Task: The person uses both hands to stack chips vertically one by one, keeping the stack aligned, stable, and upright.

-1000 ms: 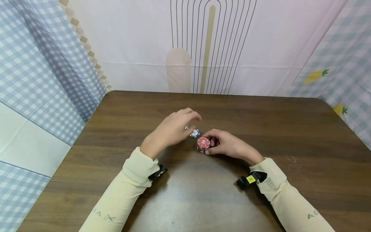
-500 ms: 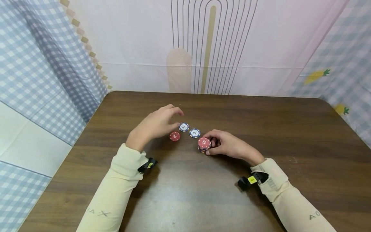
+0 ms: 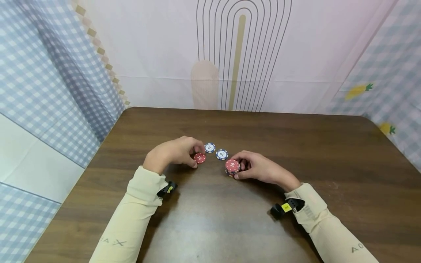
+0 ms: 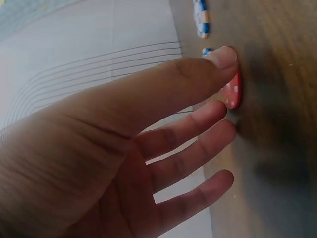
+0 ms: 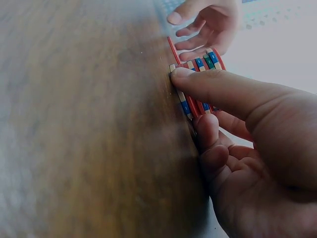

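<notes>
My left hand (image 3: pixel 175 150) reaches over a red poker chip (image 3: pixel 199 158) lying flat on the table, thumb and fingertips spread about its edge. The left wrist view has the thumb covering part of this chip; firm contact is not plain. Two blue-and-white poker chips, a farther one (image 3: pixel 209 147) and a nearer one (image 3: pixel 222 154), lie between the hands. With thumb and fingers, my right hand (image 3: pixel 258 167) grips the sides of a stack of poker chips (image 3: pixel 232 166), red on top. Red, blue and green edges show on the stack (image 5: pixel 203 62) in the right wrist view.
The brown wooden table (image 3: pixel 210 226) carries all the chips. Behind it hangs a white cloth (image 3: pixel 158 47) with line arches. A blue checked cloth (image 3: pixel 39 65) drapes on the left, and a checked cloth with pineapples (image 3: pixel 394 73) on the right.
My left hand first moved left off the blue-and-white chips, uncovering them and the red chip. Then it came down toward me over the red chip. My right hand keeps holding the stack in place.
</notes>
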